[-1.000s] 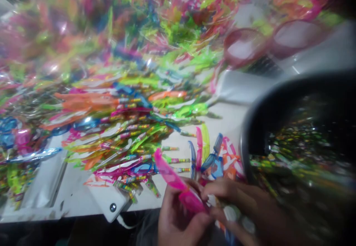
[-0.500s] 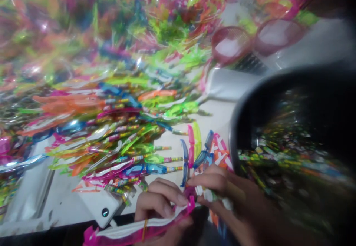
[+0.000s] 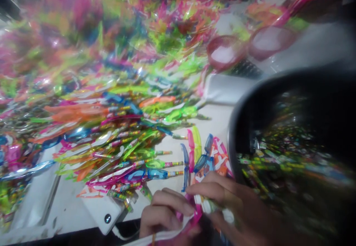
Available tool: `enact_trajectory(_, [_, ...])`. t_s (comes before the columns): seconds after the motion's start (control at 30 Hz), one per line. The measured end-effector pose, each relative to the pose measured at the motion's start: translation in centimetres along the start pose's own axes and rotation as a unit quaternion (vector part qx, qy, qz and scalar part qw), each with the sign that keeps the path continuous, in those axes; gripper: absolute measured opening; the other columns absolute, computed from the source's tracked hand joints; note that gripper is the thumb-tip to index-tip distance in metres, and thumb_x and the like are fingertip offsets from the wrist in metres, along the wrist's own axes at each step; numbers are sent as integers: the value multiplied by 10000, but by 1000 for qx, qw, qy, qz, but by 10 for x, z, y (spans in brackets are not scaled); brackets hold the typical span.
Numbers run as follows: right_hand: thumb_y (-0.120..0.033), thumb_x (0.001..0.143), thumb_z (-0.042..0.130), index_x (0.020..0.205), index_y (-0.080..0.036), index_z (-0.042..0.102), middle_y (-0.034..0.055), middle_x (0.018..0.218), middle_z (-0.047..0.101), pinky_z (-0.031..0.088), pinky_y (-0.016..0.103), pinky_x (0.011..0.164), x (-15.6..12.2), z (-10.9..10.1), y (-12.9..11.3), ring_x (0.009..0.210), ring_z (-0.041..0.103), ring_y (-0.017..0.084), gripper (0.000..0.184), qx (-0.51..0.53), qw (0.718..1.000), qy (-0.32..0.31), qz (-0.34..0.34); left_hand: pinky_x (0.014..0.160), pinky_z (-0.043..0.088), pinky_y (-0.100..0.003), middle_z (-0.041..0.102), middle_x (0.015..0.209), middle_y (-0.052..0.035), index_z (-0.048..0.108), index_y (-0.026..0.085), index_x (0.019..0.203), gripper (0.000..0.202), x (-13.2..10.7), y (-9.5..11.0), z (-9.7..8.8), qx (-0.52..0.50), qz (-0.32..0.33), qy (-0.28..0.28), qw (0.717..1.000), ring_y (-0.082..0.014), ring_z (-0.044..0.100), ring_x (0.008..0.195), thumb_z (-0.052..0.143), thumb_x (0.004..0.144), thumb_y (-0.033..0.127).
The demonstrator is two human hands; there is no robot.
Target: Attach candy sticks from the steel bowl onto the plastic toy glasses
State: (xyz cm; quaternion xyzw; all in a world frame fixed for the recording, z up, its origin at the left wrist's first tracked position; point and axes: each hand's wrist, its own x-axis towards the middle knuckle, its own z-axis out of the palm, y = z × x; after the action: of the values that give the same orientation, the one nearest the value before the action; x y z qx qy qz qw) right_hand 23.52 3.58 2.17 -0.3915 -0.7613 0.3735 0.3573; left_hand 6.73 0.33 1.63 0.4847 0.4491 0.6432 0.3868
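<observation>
Heaped bright plastic pieces (image 3: 80, 112) cover much of a white table (image 3: 215, 118), beside a black tub (image 3: 244, 127). From the head view, the left hand (image 3: 164, 212) curls its fingers closed around a pink piece (image 3: 198, 214), low at the table's near edge; the right hand (image 3: 224, 194) pinches white-tipped tubes (image 3: 208, 206) by its end. Lining these up seems the step in hand, calling for small, steady finger moves. Fingers hide whether they touch; the pink piece's lower end is cut off, and the far heap blurs.
</observation>
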Motion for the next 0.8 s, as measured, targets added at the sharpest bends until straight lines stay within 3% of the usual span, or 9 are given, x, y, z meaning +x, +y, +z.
enact_trajectory(0.13, [-210, 1004, 525, 1209, -290, 611, 13, 1007, 762, 626, 245, 714, 1, -8, -14, 807, 765, 183, 237, -51, 997, -12, 52, 600, 533, -248, 686, 777, 19, 554, 237, 837, 274, -1, 1, 10, 14, -30, 66, 997, -137, 629, 674, 828, 846, 244])
enact_trajectory(0.23, [-215, 1025, 470, 1182, -293, 588, -5, 973, 764, 607, 233, 636, 3, -7, -13, 741, 762, 167, 212, -65, 998, 10, 23, 615, 526, -245, 685, 776, 22, 551, 234, 821, 280, -4, 1, 14, -2, -61, 99, 993, -137, 618, 683, 831, 837, 242])
enact_trajectory(0.4, [-114, 944, 492, 1090, -276, 575, -25, 863, 754, 583, 213, 597, 2, -5, -6, 669, 753, 151, 233, -70, 996, 55, -32, 652, 546, -208, 700, 807, 21, 572, 225, 847, 236, -7, -2, 11, -16, -63, 45, 997, -123, 646, 716, 782, 840, 116])
enact_trajectory(0.53, [-106, 897, 573, 1119, -273, 645, 3, 964, 794, 622, 211, 694, -3, -7, -8, 795, 786, 173, 287, -80, 996, 48, 14, 723, 562, -182, 686, 847, 27, 580, 231, 867, 249, -5, -7, 7, -22, -121, 37, 992, -103, 674, 771, 782, 835, 89])
enact_trajectory(0.67, [-199, 937, 598, 1147, -273, 731, 23, 1035, 822, 661, 228, 741, 5, -10, -6, 887, 803, 211, 260, -90, 993, 30, 64, 762, 580, -227, 698, 888, -35, 726, 224, 909, 22, 2, -13, -3, -28, -141, 6, 990, -153, 697, 842, 742, 902, 236])
enact_trajectory(0.73, [-235, 949, 610, 1157, -277, 765, 23, 1065, 828, 672, 234, 769, 12, -11, -2, 908, 808, 226, 262, -100, 991, 27, 83, 722, 579, -250, 712, 846, -56, 763, 191, 870, 158, 11, -13, -11, -24, -215, 64, 974, -178, 700, 801, 775, 884, 348])
enact_trajectory(0.8, [-265, 954, 618, 1172, -286, 780, 16, 1067, 833, 679, 239, 768, 14, -11, 2, 895, 813, 237, 272, -109, 989, 41, 95, 660, 557, -242, 706, 763, -39, 753, 166, 799, 266, 29, -9, -22, 5, -281, 162, 946, -168, 675, 710, 849, 807, 415])
